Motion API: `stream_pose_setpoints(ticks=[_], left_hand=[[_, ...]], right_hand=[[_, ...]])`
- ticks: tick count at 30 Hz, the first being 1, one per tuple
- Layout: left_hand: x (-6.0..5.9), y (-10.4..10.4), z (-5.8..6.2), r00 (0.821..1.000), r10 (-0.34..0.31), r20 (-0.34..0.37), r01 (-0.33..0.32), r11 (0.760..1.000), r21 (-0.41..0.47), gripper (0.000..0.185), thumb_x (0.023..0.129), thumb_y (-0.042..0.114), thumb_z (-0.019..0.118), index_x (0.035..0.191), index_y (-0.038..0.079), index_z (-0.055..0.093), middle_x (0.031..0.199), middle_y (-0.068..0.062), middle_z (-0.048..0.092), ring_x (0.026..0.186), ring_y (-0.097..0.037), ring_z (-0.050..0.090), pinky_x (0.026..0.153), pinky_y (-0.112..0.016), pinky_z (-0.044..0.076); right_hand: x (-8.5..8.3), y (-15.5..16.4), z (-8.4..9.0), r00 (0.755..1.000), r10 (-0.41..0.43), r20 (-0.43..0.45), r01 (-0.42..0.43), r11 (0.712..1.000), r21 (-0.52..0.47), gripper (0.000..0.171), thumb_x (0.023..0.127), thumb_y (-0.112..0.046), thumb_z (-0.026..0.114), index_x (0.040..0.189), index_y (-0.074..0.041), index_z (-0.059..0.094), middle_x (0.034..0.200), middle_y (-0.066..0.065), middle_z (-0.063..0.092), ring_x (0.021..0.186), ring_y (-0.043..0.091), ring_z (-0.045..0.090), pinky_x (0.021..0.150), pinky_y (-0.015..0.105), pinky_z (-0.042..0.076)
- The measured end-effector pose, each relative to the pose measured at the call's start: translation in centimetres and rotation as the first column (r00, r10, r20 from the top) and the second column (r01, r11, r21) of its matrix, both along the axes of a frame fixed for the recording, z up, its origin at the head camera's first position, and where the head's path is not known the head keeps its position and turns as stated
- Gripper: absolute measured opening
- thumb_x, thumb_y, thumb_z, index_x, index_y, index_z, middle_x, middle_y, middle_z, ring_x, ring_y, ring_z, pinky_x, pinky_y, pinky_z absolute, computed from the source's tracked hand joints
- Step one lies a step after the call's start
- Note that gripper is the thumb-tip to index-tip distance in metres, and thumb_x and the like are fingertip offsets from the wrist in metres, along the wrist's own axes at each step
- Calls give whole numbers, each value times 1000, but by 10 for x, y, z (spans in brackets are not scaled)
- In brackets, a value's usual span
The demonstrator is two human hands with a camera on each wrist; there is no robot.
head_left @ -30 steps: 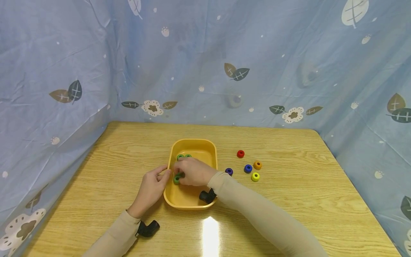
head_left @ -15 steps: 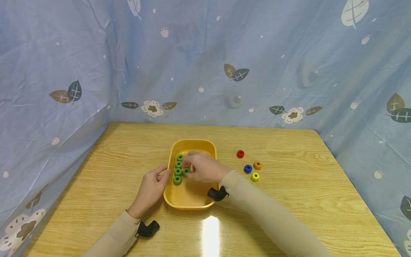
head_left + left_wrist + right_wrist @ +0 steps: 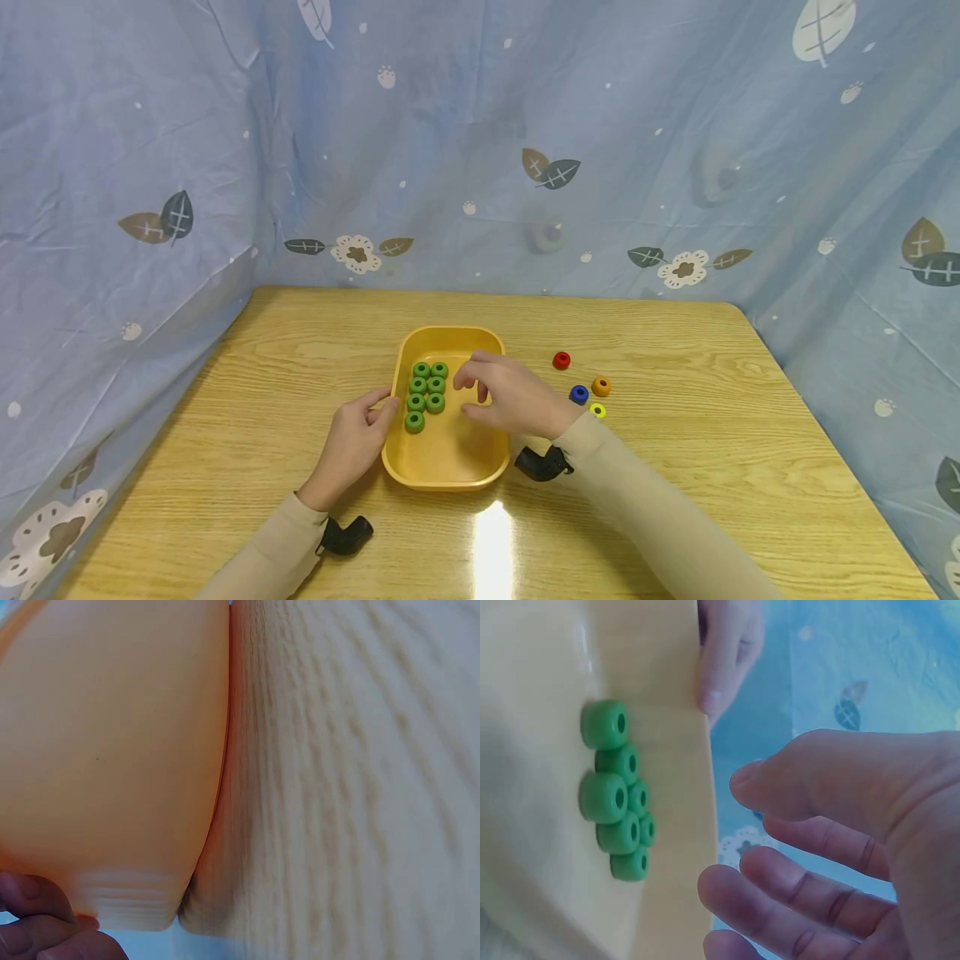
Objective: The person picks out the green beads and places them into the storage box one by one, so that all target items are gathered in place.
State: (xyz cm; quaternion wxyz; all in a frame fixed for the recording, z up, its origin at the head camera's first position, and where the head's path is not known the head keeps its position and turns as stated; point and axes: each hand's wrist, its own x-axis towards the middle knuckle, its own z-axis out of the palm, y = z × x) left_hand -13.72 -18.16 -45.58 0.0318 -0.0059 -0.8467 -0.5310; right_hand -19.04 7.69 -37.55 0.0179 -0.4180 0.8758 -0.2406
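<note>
A yellow plastic bin point(image 3: 450, 457) sits on the table, with several green beads point(image 3: 436, 403) standing in two columns along its left side. My left hand point(image 3: 362, 433) holds the bin's left rim between thumb and fingers; in the left wrist view its fingers point(image 3: 34, 896) are bent close to the bin's outer wall. Over the bin's right half hovers my right hand point(image 3: 510, 398), holding nothing. Its thumb and fingers are spread apart in a loose curve, a short way right of the green beads. The right wrist view shows the same hand point(image 3: 832, 847) beside the bin's rim.
Right of the bin lie a red bead point(image 3: 562, 361), an orange bead point(image 3: 602, 386), a blue bead point(image 3: 579, 394) and a yellow bead point(image 3: 597, 411), partly covered by the right sleeve. A blue patterned cloth point(image 3: 480, 167) hangs behind the wooden table point(image 3: 675, 350).
My right hand has let go of a green bead and moved right, away from the columns, uncovering all the green beads. A purple bead seen earlier is now hidden. The left hand stayed put.
</note>
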Motion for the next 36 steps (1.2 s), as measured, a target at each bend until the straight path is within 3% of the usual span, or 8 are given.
stream_pose_setpoints(ticks=[16, 30, 36], left_hand=[[-3, 0, -2, 1000, 0, -3, 0, 1000, -14, 45, 108, 19, 57, 143, -9, 56, 95, -22, 78, 78, -21, 77, 67, -21, 54], [-4, 1, -2, 1000, -3, -6, 2, 1000, -29, 45, 108, 18, 57, 143, -10, 56, 96, -22, 78, 80, -23, 77, 67, -21, 54], [-4, 2, -2, 1000, -2, 1, 2, 1000, -23, 45, 108, 18, 57, 143, -9, 56, 96, -22, 78, 78, -22, 77, 65, -21, 53]], right_hand=[[27, 49, -8, 994, -61, -94, 53, 995, -83, 22, 88, -13, 82, 108, -11, 72, 101, 1, 65, 81, 13, 60, 71, 22, 51], [37, 80, -17, 987, -133, -87, 127, 990, -67, 24, 89, -14, 83, 109, -16, 71, 105, -7, 63, 85, 8, 59, 75, 25, 50], [42, 90, -22, 986, -147, -74, 142, 988, -65, 24, 89, -12, 82, 110, -14, 72, 105, -5, 61, 84, 9, 60, 69, 22, 49]])
